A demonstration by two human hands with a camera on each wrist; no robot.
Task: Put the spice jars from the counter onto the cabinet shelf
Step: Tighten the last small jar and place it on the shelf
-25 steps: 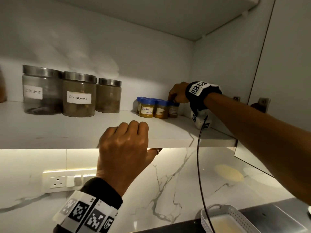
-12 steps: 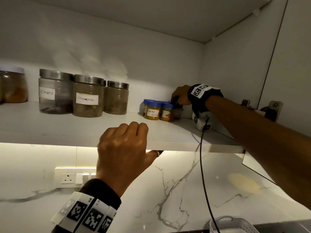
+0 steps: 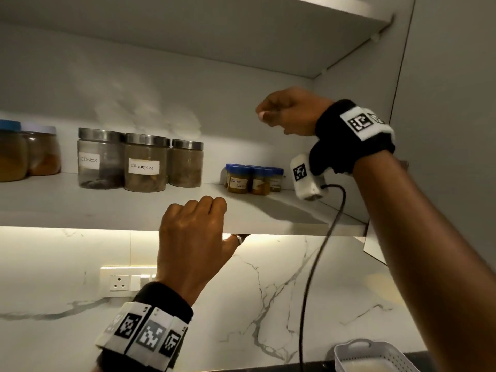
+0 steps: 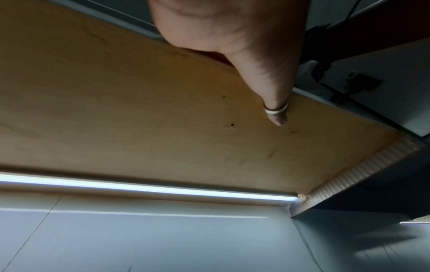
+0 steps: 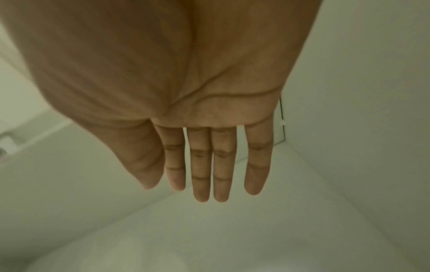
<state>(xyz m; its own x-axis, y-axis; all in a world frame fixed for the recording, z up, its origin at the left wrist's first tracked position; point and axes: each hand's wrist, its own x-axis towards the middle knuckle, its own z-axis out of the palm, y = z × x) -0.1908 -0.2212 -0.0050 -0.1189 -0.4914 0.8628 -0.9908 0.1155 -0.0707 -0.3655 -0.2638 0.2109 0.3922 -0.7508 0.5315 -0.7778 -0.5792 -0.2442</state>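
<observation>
Three small blue-lidded spice jars (image 3: 253, 179) stand in a cluster at the back right of the white cabinet shelf (image 3: 80, 208). My right hand (image 3: 284, 111) hovers above and slightly right of them, holding nothing. In the right wrist view its fingers (image 5: 209, 165) are straight and empty against the cabinet's inner walls. My left hand (image 3: 204, 213) grips the shelf's front edge, fingers curled over the top. Its ringed thumb (image 4: 277, 114) presses on the shelf's underside.
Three steel-lidded glass jars, with "cloves" (image 3: 100, 159) and "cinnamon" (image 3: 145, 165) labelled, stand mid-shelf. Two more jars (image 3: 29, 151) sit far left. The open cabinet door (image 3: 451, 76) is on the right. A white basket (image 3: 375, 355) sits below; a wall socket (image 3: 119, 281) is on the marble backsplash.
My right hand has let go of the rightmost small jar and risen well above the cluster, fingers opening. The left hand has kept its hold on the shelf edge.
</observation>
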